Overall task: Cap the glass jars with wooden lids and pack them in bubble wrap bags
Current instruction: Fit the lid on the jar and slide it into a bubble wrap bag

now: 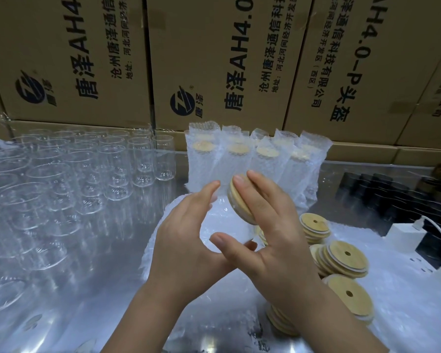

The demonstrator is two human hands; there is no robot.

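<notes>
Two grips, one jar: my left grip (186, 240) curls round the tilted glass jar (222, 225), held just above the desk (107, 289).
Lid: my right grip (270, 225) lays flat fingers on the wooden lid (239, 200) at the jar's mouth, thumb against the glass — pressing, not curled round.
Loose lids (341, 256): stacked just right of my hands.
Packed: capped jars in bubble wrap bags (239, 159) — a row beyond, against the cartons (214, 59).
Empty jars (61, 187): crowded at left.
</notes>
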